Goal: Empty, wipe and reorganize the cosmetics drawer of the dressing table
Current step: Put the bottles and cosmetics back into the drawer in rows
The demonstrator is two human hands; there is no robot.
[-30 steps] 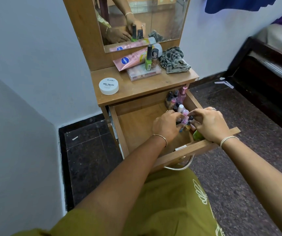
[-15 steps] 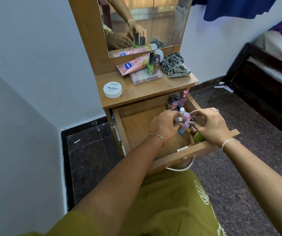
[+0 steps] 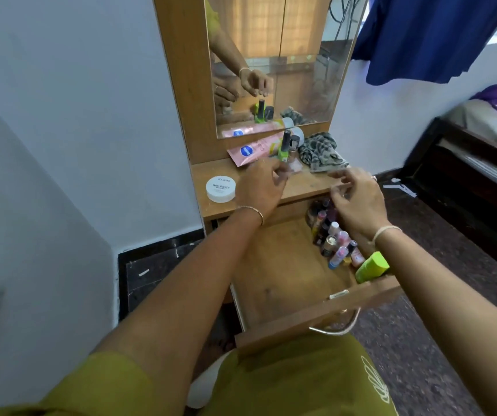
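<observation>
The wooden drawer [image 3: 316, 322] stands pulled out, its left part bare. Several small nail polish bottles [image 3: 331, 235] and a green tube [image 3: 371, 267] crowd its right side. My left hand [image 3: 259, 187] hovers over the dressing table top [image 3: 310, 181], its curled fingers blurred beside a clear flat box [image 3: 293, 166]. My right hand [image 3: 358, 202] hangs above the drawer's back right corner with loosely curled fingers, and nothing shows in them. On the top lie a white nail polish remover jar [image 3: 221, 189], a pink tube [image 3: 253, 150], a green bottle [image 3: 284, 148] and a patterned cloth [image 3: 322, 151].
A mirror [image 3: 286, 55] rises behind the table top and reflects my hands. A grey wall closes in on the left. To the right are dark floor, a bed frame [image 3: 481, 151] and a hanging blue cloth [image 3: 421, 34].
Both hands have lifted out of the drawer's cluster of bottles up to the level of the table top. The camera has tilted and moved closer.
</observation>
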